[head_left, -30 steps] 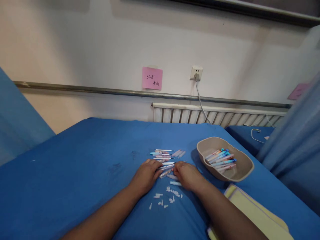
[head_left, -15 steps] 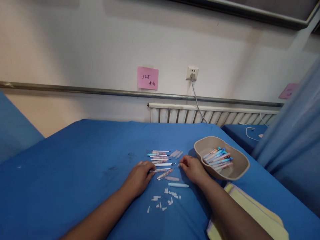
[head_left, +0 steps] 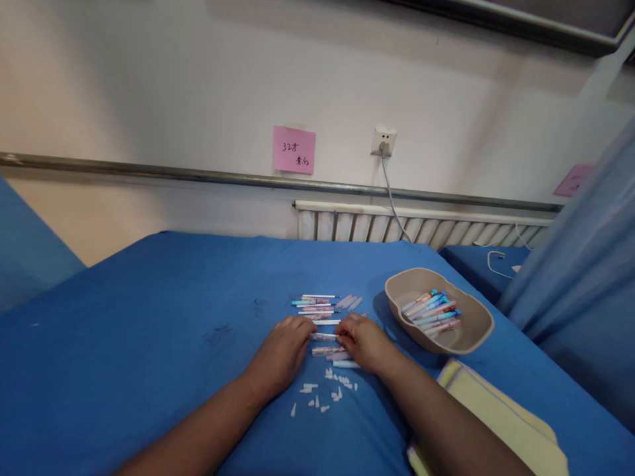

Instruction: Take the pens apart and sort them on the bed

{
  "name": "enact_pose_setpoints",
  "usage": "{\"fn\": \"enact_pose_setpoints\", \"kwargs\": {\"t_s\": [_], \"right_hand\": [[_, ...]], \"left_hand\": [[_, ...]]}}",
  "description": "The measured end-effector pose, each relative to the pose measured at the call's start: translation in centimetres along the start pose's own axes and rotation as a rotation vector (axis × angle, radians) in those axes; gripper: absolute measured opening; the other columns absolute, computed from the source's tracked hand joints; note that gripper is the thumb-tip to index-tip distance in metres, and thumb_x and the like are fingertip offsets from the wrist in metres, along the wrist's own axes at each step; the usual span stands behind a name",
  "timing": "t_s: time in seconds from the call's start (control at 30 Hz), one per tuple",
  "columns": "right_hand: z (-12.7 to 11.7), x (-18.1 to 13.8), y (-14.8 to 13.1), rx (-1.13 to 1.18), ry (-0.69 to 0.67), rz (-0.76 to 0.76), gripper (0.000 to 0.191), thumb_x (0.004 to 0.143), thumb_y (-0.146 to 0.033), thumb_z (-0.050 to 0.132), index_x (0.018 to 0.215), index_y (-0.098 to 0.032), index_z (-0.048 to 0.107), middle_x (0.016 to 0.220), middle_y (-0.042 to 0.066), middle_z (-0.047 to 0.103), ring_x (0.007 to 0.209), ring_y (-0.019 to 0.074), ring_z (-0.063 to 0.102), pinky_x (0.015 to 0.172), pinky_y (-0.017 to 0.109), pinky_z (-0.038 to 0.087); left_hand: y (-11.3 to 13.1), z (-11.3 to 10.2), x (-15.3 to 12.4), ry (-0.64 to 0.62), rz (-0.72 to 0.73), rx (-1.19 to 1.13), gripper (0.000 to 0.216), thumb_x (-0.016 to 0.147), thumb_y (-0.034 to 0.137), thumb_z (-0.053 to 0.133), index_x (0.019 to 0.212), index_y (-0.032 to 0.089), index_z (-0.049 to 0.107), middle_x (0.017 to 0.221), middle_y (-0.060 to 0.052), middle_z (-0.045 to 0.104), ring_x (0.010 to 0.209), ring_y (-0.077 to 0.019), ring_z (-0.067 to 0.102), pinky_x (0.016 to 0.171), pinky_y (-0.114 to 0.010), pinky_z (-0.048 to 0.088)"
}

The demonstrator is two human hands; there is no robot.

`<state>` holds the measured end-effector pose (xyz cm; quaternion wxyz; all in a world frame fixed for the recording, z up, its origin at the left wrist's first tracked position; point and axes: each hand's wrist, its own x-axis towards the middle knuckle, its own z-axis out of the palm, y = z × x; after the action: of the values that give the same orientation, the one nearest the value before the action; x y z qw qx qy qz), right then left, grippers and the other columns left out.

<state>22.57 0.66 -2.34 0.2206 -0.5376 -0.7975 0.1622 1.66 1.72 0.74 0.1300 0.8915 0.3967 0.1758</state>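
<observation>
A slim pen barrel (head_left: 323, 337) with a pinkish pattern lies between my two hands, low over the blue cloth. My left hand (head_left: 284, 347) is closed on its left end. The fingers of my right hand (head_left: 366, 340) are closed at its right end, hiding the tip. Just beyond are white pen refills (head_left: 317, 297) laid in a row with patterned barrels. Nearer to me, a patterned pen (head_left: 326, 351) and a light blue barrel (head_left: 344, 363) lie partly under my right hand. Small white plastic tips (head_left: 317, 401) are scattered in front.
A beige basin (head_left: 476, 334) with several coloured pens (head_left: 436, 311) stands right of my hands. A folded yellow cloth (head_left: 506, 413) lies under my right forearm. Translucent pen parts (head_left: 348, 302) lie beyond my right hand. A radiator (head_left: 357, 225) runs along the wall behind.
My right hand has moved left, from beside the small clear parts to the right end of the barrel. My left hand has shifted slightly right and stays on the barrel.
</observation>
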Motion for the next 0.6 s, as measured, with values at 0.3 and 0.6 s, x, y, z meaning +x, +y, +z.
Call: {"fn": "enact_pose_setpoints", "kwargs": {"t_s": [0.3, 0.6], "right_hand": [[-0.9, -0.4, -1.4, -0.256, -0.098, 0.011, 0.016, 0.081, -0.014, 0.048, 0.092, -0.018, 0.059, 0.092, 0.008, 0.063, 0.087, 0.0192, 0.058, 0.074, 0.025, 0.04], [-1.2, -0.5, -0.6, -0.129, 0.025, 0.056, 0.022, 0.076, -0.008, 0.046, 0.093, -0.017, 0.054, 0.091, 0.007, 0.063, 0.084, 0.018, 0.059, 0.073, 0.025, 0.04]], "left_hand": [[2.3, 0.7, -0.6, -0.132, 0.202, 0.008, 0.021, 0.086, 0.014, 0.046, 0.098, 0.024, 0.059, 0.094, -0.004, 0.062, 0.091, -0.0211, 0.052, 0.082, -0.034, 0.039], [1.7, 1.2, -0.3, -0.101, 0.111, 0.007, 0.022, 0.091, 0.026, 0.042, 0.103, 0.027, 0.06, 0.092, -0.003, 0.063, 0.091, -0.0205, 0.054, 0.082, -0.032, 0.04]]}}
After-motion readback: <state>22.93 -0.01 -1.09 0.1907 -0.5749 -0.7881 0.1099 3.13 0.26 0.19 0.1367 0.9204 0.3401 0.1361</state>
